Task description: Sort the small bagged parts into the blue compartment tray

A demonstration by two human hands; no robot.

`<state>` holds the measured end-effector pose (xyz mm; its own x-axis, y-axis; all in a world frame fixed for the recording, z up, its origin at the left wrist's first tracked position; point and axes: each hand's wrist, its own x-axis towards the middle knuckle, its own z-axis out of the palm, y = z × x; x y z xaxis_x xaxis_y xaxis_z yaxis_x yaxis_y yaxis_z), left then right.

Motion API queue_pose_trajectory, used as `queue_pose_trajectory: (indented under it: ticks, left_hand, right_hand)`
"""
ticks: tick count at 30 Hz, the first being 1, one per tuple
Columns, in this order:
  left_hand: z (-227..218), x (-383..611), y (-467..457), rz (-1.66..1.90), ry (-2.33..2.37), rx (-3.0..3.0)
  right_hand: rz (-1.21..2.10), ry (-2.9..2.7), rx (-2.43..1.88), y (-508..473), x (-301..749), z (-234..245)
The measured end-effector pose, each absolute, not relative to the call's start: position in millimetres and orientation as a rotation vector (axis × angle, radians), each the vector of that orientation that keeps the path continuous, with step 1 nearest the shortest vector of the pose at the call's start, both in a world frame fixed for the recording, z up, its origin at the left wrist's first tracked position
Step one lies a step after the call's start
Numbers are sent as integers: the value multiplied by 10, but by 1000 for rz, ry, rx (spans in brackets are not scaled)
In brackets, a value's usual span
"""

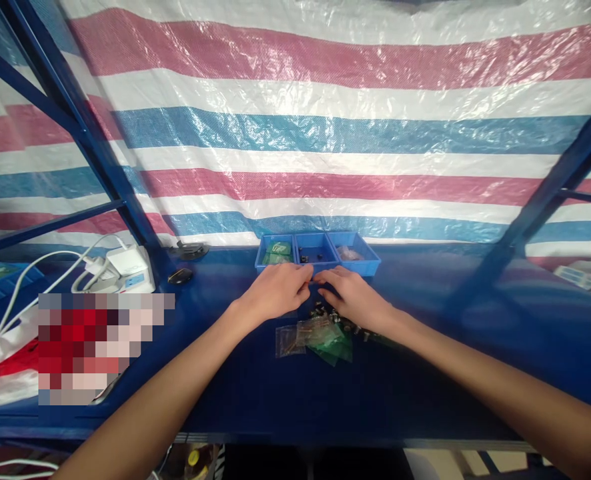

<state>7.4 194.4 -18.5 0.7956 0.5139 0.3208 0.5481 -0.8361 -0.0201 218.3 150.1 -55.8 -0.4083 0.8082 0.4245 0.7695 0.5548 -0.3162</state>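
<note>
My left hand (275, 291) and my right hand (353, 298) rest knuckles-up on the blue table (425, 347), fingertips almost meeting just in front of a blue three-compartment tray (317, 254). Both hands have the fingers curled into a pinch; what they hold is too small to make out. Under and beside my right hand lies a pile of small dark parts (325, 311). Small clear and green plastic bags (320, 335) lie just nearer to me. The tray's left compartment holds green bags (277, 252), the middle one a few dark parts (311, 256), the right one clear bags (348, 253).
A white power adapter with white cables (125, 265) sits at the left, with a black mouse-like object (180, 275) beside it. Blue shelf posts (100, 147) rise on both sides. A striped tarpaulin (325, 133) closes the back. More white devices (585, 275) lie far right.
</note>
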Motion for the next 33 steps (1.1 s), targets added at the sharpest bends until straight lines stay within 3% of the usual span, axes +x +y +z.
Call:
queue_pose_trajectory:
  ticks: [10,20,33]
  left_hand:
    - [-199,88,1915,-840,-759,-2850]
    - [-255,88,1942,-805,-785,-2780]
    - [-256,108,1984,-1174,-826,-2888]
  right_hand:
    - [528,-1858,-1221,1496,2164,-419]
    - [885,-1676,-1134,1513,2197,-423]
    - [801,-1592,-1069,1434,2147,-296]
